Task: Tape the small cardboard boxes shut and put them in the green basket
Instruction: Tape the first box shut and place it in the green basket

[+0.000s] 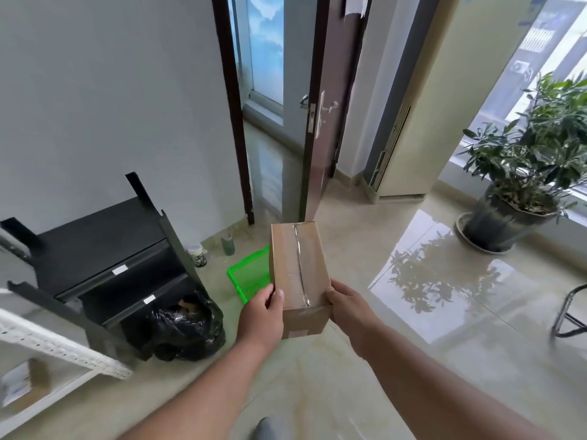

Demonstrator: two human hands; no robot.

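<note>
A small brown cardboard box (297, 265) with clear tape along its top seam is held in the air at the middle of the view. My left hand (262, 315) grips its near left side and my right hand (344, 304) grips its near right side. The green basket (249, 274) lies on the floor just left of and behind the box, which hides part of it.
A black shelf unit (104, 249) lies tipped over at the left, with a black bin bag (184, 325) beside it. A white rack (60, 347) is at lower left. An open dark door (320, 122), a potted plant (521, 185) and a chair leg (568, 315) stand ahead and right.
</note>
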